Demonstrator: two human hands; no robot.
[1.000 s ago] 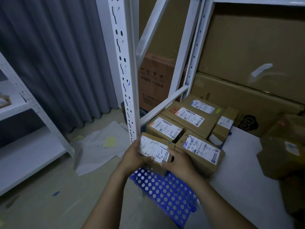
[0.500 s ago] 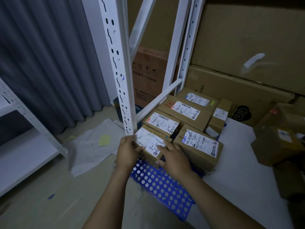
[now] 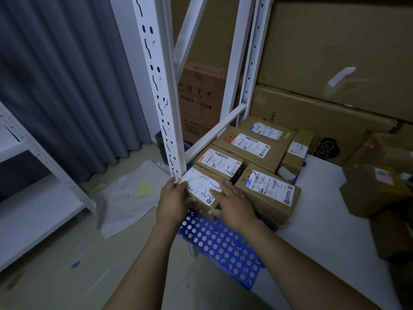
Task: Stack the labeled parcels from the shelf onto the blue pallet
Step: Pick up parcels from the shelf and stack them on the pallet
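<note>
The left forearm (image 3: 145,265) and right forearm (image 3: 301,260) are bare along all their visible length, thick and smooth. The left grip (image 3: 173,201) and right grip (image 3: 233,204) are bare as well, with short fingers. One right fingertip (image 3: 224,181) carries a small blue-green patch at the nail.

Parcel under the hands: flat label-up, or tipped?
Flat, label up: parcel rests beside the 241 parcel on the blue pallet.

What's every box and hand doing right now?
front parcel: sealed, label up, on the pallet's far end.
left hand: grips its left end.
right hand: flat on its top.
blue pallet: parcels crowd its far end.
grey curtain: drawn shut.
</note>
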